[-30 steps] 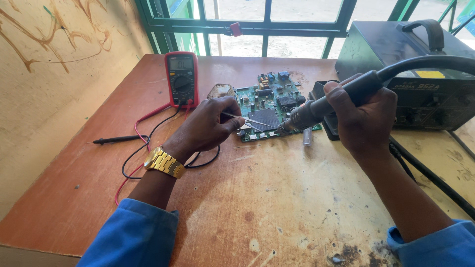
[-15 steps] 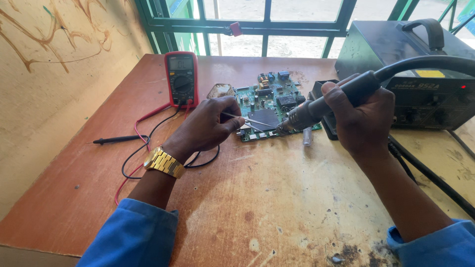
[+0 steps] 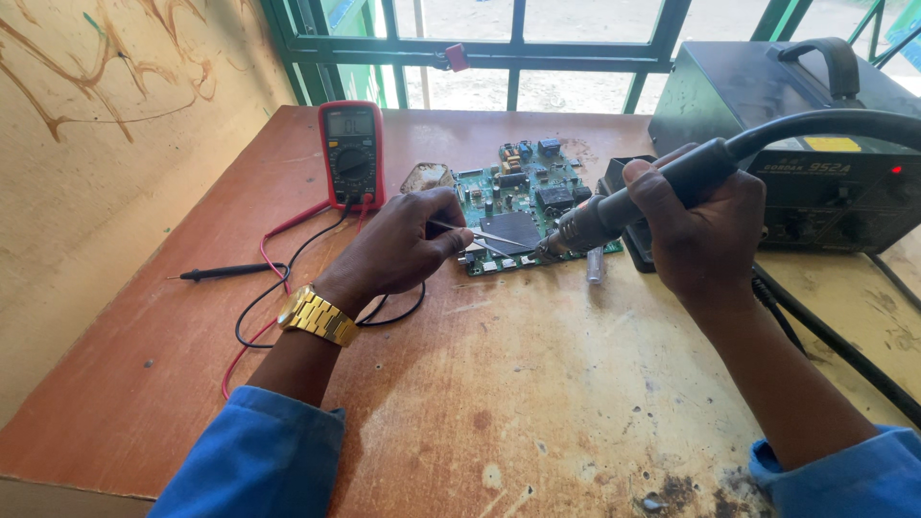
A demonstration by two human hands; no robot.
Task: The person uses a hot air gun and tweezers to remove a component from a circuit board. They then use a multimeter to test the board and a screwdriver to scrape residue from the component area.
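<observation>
Our left hand [image 3: 403, 251] pinches tweezers [image 3: 484, 233] over the circuit board [image 3: 523, 197]; our right hand [image 3: 705, 235] grips the hot-air wand [image 3: 638, 197] beside it.

Beyond my left hand [image 3: 398, 251], a red multimeter [image 3: 351, 153] lay flat, its small grey rectangular screen [image 3: 349, 123] at the far end. Behind my right hand [image 3: 705, 235], the black rework station [image 3: 815, 144] carried a yellow rectangular label [image 3: 831, 144] on top, pale lettering and a red light beneath.

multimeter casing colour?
Red casing around a dark face; the multimeter shows best in the head view, standing behind the left hand.
</observation>
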